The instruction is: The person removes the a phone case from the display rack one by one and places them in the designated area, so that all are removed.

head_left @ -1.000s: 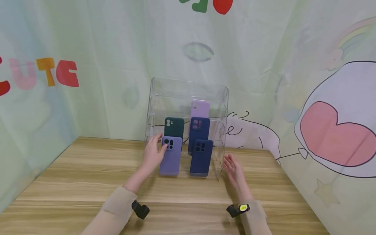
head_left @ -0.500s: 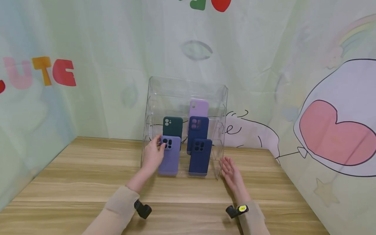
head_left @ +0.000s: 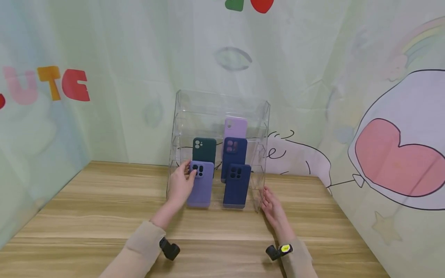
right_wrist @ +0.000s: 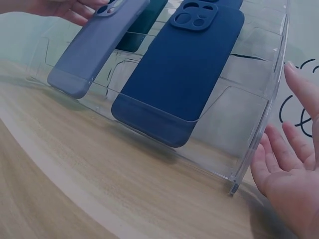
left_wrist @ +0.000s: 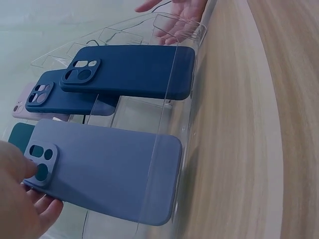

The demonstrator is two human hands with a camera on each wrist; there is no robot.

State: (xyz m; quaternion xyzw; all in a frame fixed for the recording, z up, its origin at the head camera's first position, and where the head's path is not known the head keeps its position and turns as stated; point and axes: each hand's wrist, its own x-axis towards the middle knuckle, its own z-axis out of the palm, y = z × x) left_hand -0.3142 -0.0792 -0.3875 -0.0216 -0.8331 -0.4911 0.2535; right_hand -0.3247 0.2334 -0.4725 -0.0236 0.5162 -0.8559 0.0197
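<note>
Now the right hand [head_left: 274, 211] is nearer the rack [head_left: 223, 103].

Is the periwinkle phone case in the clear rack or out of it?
In: the periwinkle phone case has its bottom behind the front lip of the clear rack; the left hand pinches its top.

Soft, fairly even light fills the head view, with faint shadows on the wooden surface [head_left: 215, 251] beside the right forearm [head_left: 297, 256]. Both wrist views look dimmer, cooler and slightly hazy, pale glints tracing edges of the clear rack [right_wrist: 224, 134]. There the surface's pale grain bows; fine texture looks soft.
</note>
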